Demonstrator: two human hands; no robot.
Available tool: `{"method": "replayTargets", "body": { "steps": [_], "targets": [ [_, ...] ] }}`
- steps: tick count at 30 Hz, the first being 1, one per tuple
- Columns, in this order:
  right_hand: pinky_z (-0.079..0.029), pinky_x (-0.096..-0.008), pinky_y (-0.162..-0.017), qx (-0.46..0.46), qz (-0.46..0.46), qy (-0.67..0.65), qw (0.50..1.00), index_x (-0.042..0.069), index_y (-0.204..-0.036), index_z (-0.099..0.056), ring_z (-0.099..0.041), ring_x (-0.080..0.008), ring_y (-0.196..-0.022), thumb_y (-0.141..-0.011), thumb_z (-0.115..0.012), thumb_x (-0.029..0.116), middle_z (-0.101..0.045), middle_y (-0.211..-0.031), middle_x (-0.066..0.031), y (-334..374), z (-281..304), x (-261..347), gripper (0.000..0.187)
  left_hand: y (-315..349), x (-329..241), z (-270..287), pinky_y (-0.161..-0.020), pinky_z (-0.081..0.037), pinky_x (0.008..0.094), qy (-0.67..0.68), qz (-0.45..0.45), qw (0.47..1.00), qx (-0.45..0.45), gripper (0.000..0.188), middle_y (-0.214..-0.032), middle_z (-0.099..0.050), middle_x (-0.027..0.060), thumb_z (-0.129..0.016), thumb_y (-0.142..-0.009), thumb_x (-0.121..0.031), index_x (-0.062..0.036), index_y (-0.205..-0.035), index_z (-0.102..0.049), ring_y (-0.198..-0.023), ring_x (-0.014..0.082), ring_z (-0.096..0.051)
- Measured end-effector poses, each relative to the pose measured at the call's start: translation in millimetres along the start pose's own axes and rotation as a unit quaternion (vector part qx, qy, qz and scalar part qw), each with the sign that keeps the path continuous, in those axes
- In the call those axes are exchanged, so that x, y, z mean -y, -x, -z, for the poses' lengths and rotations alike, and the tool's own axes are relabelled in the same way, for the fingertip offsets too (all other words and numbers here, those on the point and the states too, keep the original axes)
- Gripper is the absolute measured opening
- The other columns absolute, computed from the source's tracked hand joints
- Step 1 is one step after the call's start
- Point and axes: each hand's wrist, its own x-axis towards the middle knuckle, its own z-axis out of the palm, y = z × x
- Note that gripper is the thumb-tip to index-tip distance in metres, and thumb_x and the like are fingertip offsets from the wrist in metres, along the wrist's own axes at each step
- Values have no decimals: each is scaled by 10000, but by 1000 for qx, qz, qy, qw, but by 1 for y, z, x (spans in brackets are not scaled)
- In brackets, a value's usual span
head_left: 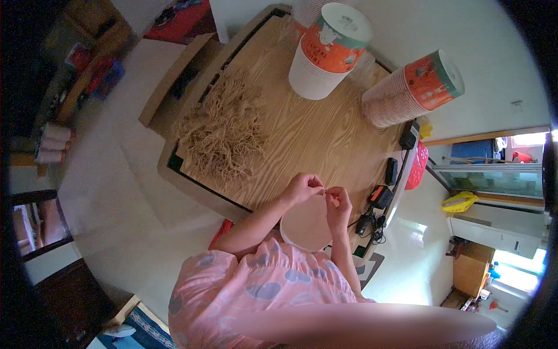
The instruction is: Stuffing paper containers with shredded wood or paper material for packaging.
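Note:
Close against my body at the table's near edge is a round, pale paper bucket (305,225). My left hand (304,189) and my right hand (339,205) meet over its far rim, both closed in a pinch with fingertips almost touching. Whatever lies between the fingertips is too small to make out. To the left, a loose, tangled heap of brown twine (224,131) covers part of the wooden table (302,139).
Stacked paper buckets (331,52) with orange and green bands stand at the back, and another stack (415,87) leans to the right. Black chargers (381,196) and cables (369,224) lie along the right edge. A red plastic stool (417,166) is beyond it.

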Motion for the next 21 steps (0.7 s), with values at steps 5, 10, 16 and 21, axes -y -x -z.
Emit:
{"method": "replayTargets", "body": {
  "steps": [5,10,16,21],
  "targets": [
    [-454,-243,-688,-17,-24,-57,998,9,-854,-533,-547,-115,-748,-788,-577,-50,-570,-776,-46,-3,0,-6,99,-2,-12,1,-656,-485,248,-54,10,998,39,72,-754,-640,32,-650,-790,-81,-27,-807,-605,-705,102,-596],
    [-468,-245,-677,-18,-14,-51,998,6,-855,-528,-559,-106,-751,-818,-565,-35,-577,-784,-46,-9,-3,7,67,-8,-4,2,-624,-472,244,-2,-1,999,41,77,-763,-635,27,-636,-800,-85,-26,-820,-591,-697,97,-588],
    [-474,-236,-668,-3,-9,-48,999,3,-875,-522,-562,-108,-760,-828,-564,-29,-581,-812,-44,-6,-1,10,71,-9,-9,1,-593,-488,259,-12,8,1000,17,78,-720,-629,53,-627,-798,-57,-6,-830,-578,-669,111,-602],
    [-481,-234,-657,-37,5,-18,999,4,-877,-524,-563,-111,-760,-836,-562,-18,-582,-817,-42,-9,-6,11,60,-7,-5,0,-598,-481,251,-50,-26,998,14,92,-716,-626,43,-636,-801,-82,-8,-827,-588,-670,94,-591]
  ]
}}
